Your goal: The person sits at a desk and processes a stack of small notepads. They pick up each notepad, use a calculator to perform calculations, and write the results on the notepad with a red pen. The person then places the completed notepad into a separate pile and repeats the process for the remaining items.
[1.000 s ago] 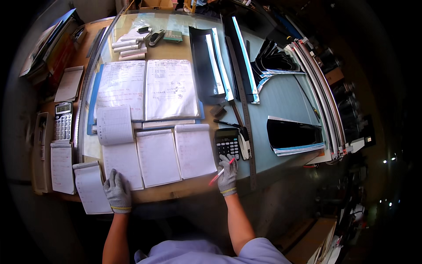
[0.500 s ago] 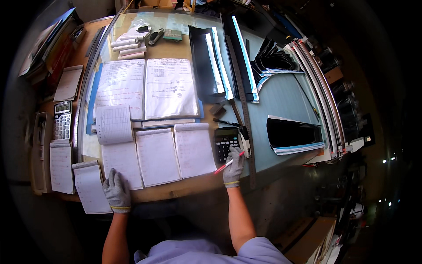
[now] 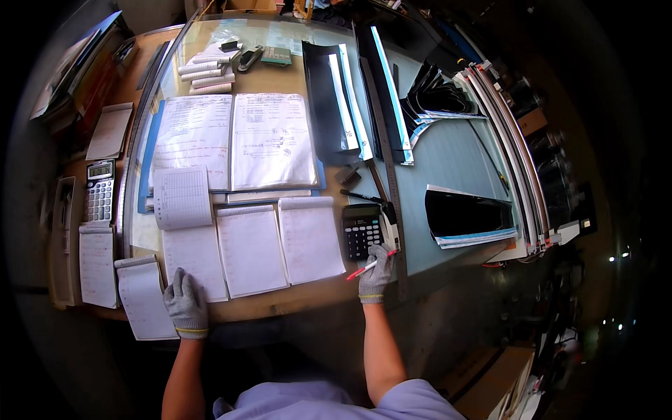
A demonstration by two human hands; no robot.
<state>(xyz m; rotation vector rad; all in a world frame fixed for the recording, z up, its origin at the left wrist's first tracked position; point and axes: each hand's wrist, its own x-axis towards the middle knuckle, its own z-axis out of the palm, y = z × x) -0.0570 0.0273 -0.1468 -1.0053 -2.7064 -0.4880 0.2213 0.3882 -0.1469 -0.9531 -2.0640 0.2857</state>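
My left hand, in a grey knit glove, lies with fingers extended on the lower left corner of a written notepad with its top sheet folded up. A narrower pad lies beside that hand on the left. My right hand, gloved too, holds a red and white pen slantwise, its fingers at the lower edge of a black calculator. Two more written pads, a left one and a right one, lie between my hands. Beyond them an open binder shows filled pages.
A steel ruler runs past the calculator, next to a stapler-like tool. Black sheets with blue-white edges lie to the right. A silver calculator and a long tray are at the left edge. Rolled papers sit farther back.
My right hand has drawn back slightly toward me and to the right with the pen, uncovering more of the black calculator's keys. The left hand stays in place.
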